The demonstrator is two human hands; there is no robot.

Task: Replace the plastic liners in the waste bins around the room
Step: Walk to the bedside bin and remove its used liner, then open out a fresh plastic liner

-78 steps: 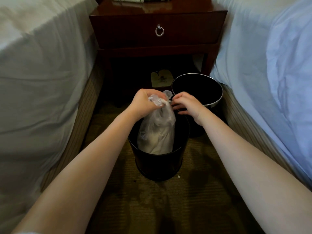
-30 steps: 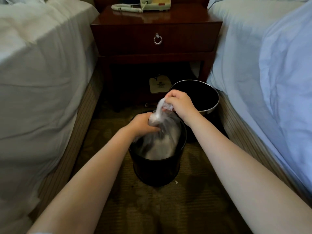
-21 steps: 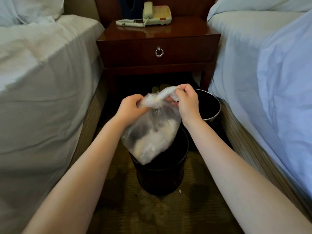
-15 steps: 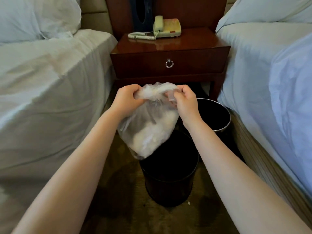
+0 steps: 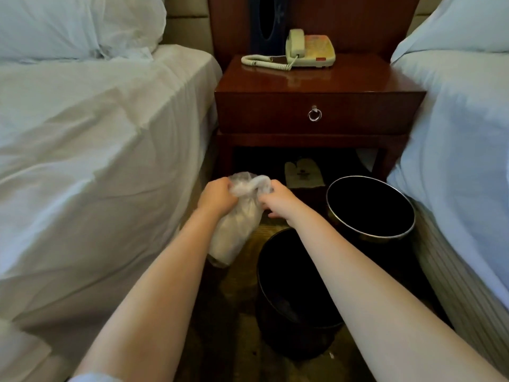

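Observation:
A clear plastic liner (image 5: 237,232) with white waste inside hangs in the air, left of the near black waste bin (image 5: 292,321). My left hand (image 5: 216,198) grips the gathered top of the liner from the left. My right hand (image 5: 278,201) pinches the same bunched top from the right. The near bin stands on the carpet with no liner in it. A second black bin with a metal rim (image 5: 370,235) stands behind it to the right, dark inside.
A bed (image 5: 82,150) lines the left side and another bed (image 5: 462,139) the right, leaving a narrow carpet aisle. A wooden nightstand (image 5: 316,106) with a phone (image 5: 305,51) closes the far end. Pale slippers (image 5: 301,175) lie under it.
Both hands lifted the filled liner out of the near bin and carried it left, beside the bin. The view has tilted up, showing more of the nightstand and pillows.

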